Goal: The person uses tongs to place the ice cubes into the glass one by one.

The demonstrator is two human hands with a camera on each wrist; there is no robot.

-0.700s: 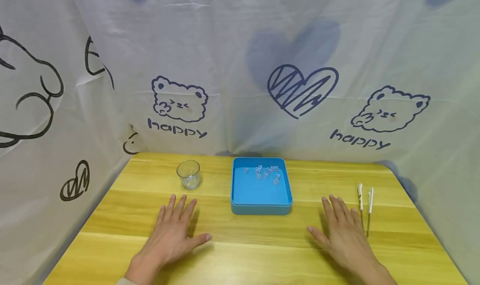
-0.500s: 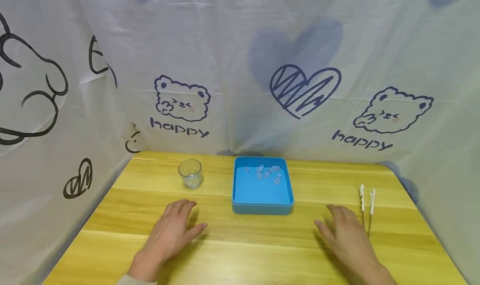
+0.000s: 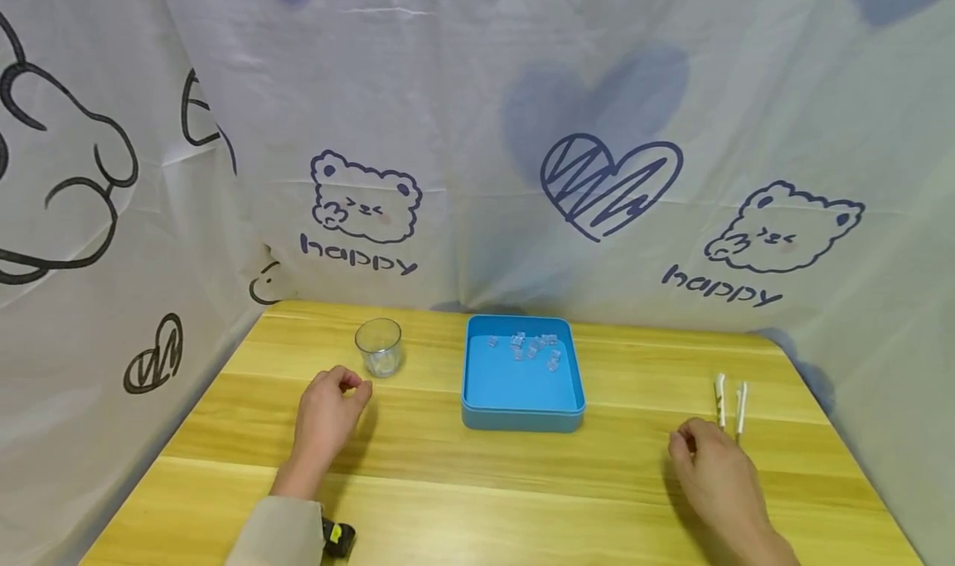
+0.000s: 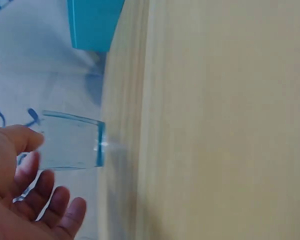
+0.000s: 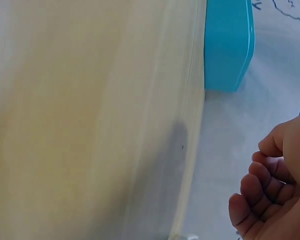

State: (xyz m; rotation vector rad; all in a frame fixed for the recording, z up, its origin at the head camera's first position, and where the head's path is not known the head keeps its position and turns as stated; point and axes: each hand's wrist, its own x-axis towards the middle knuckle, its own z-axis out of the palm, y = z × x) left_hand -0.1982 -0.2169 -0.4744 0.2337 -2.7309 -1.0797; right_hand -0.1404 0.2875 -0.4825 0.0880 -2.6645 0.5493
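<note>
1. Glass (image 3: pixel 379 352) upright on surface (image 3: pixel 507 491), toward back-left corner; left hand (image 3: pixel 328 413) just beside, fingers relaxed, empty.
2. Right hand (image 3: pixel 719 475) loosely curled, empty, near sticks (image 3: pixel 741 408), toward right edge.
3. Tray (image 3: pixel 522 419) near back edge, cubes (image 3: pixel 518 344) inside; wide room between hands.

We see white cloth (image 3: pixel 462 85) across the top, a scribbled heart (image 3: pixel 612 185) right of centre, the desk (image 3: pixel 492 500) below.
</note>
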